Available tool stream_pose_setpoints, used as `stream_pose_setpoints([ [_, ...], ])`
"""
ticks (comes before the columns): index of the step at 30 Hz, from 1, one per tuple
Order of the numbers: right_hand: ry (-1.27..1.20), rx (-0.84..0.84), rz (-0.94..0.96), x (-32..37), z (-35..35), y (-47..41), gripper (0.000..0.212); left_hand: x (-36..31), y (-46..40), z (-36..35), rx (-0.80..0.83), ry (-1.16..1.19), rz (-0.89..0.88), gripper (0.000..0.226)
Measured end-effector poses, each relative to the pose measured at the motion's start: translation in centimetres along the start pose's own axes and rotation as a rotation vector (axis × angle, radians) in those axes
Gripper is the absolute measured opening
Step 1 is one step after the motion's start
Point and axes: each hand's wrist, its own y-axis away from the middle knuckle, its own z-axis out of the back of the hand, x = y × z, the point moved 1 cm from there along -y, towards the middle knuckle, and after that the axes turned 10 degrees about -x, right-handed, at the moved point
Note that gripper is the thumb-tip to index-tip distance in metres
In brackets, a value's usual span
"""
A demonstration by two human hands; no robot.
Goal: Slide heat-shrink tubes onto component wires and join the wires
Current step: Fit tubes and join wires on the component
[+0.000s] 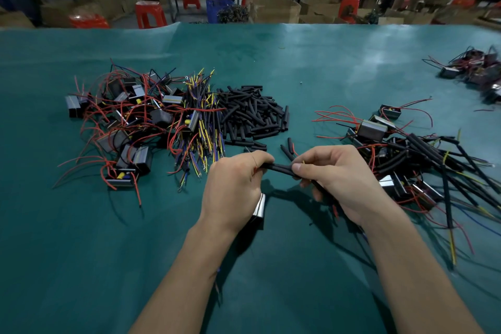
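A heat-shrink tube (280,167) is held level above the green table (298,68), pinched at either end so that it can, it seems, be worked along a wire. The left hand (233,187) is curled round the tube's near end, where thin red wire (255,165) shows at the knuckles; a metal-cased component (260,206) hangs below that palm, probably steadied there by its own leads. The right hand (333,179) is closed on the far end between thumb and forefinger, with further sleeved wire trailing under it. Supplies are kept within reach: loose tubes (252,114) are heaped ahead, bare components (122,122) are piled at left, and sleeved units (412,154) lie at right, apparently the finished lot.
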Motion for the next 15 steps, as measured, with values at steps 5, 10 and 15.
stream_pose_setpoints([
  [5, 0.036, -0.009, 0.0, -0.14, 0.06, -0.08, 0.015, 0.16, 0.02, -0.07, -0.013, 0.003, 0.01, 0.02],
  [10, 0.018, -0.029, -0.002, -0.15, 0.2, -0.22, 0.017, 0.19, 0.2, -0.21, -0.025, 0.009, 0.019, 0.019],
  [15, -0.014, -0.079, -0.025, 0.02, 0.26, -0.3, 0.022, -0.2, 0.25, -0.28, -0.061, 0.01, 0.009, 0.019],
])
